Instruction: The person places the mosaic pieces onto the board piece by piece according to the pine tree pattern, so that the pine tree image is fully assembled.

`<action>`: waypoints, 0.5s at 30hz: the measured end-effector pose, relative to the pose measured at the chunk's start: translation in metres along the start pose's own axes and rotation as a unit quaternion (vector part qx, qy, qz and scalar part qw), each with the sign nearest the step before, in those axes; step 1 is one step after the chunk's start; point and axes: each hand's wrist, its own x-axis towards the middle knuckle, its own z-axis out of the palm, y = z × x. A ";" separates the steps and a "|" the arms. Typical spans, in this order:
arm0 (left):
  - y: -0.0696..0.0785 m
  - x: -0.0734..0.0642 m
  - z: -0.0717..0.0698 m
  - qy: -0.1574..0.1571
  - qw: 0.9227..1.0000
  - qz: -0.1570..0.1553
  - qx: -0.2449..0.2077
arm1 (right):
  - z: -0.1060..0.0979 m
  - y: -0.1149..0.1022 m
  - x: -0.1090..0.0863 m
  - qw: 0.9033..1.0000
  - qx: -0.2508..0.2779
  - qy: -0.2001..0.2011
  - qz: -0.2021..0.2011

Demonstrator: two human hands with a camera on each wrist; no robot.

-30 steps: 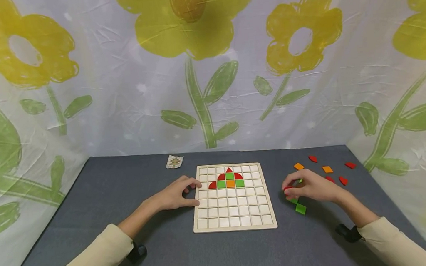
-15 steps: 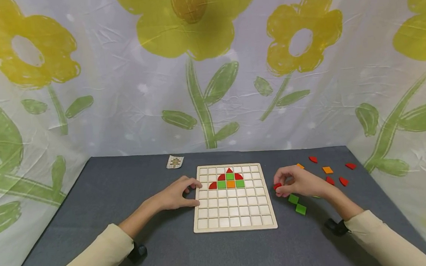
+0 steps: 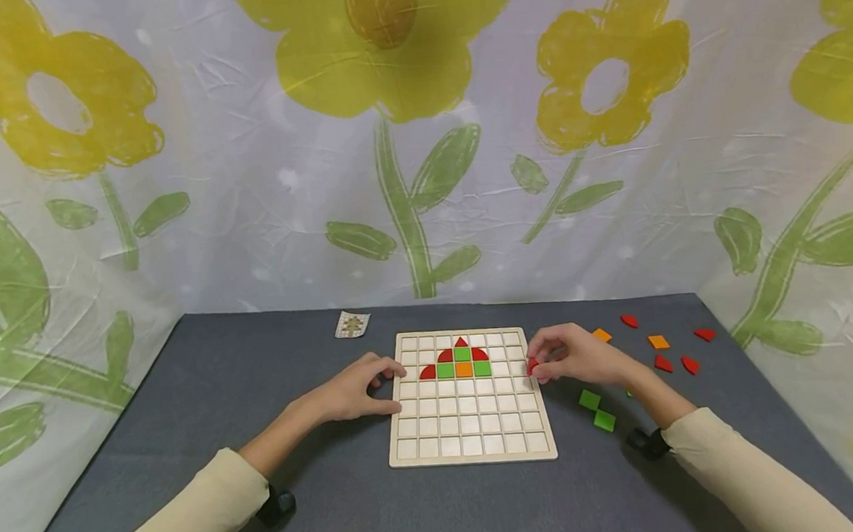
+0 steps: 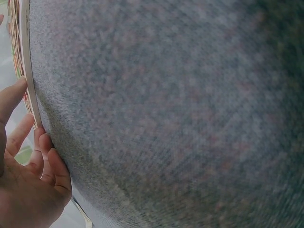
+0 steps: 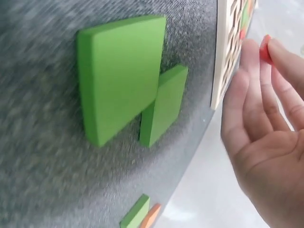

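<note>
A wooden grid board (image 3: 472,445) lies flat on the table, with red, green and orange tiles set in its upper rows. My left hand (image 3: 349,389) rests at its left edge, thumb and fingertips touching the rim, also visible in the left wrist view. Between thumb and fingers, my right hand (image 3: 580,356) pinches a small red tile (image 3: 532,365) at the board's right edge; the fingers partly cover it, so its full outline is hidden. In the right wrist view, the red tile (image 5: 265,49) shows at the fingertips.
Two green square tiles (image 3: 604,421) lie right of the board, below the right forearm. Farther right are several red tiles (image 3: 690,365) and orange tiles (image 3: 658,341). A small patterned card (image 3: 352,324) lies behind the board, to the left. A flower-print cloth (image 3: 285,185) hangs behind the table.
My right hand has moved left with the red tile, from the loose tiles to the board's right edge. The left hand has stayed at the board's left edge.
</note>
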 end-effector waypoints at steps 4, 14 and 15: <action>0.001 0.000 0.000 -0.001 1.000 0.001 0.000 | 0.003 0.003 0.007 1.000 -0.015 0.014 -0.014; 0.000 0.000 -0.001 -0.003 1.000 0.001 -0.004 | 0.009 0.006 0.021 0.999 -0.044 0.014 0.002; 0.000 -0.001 -0.001 -0.003 1.000 0.001 -0.004 | 0.010 0.006 0.023 0.999 -0.047 0.012 0.004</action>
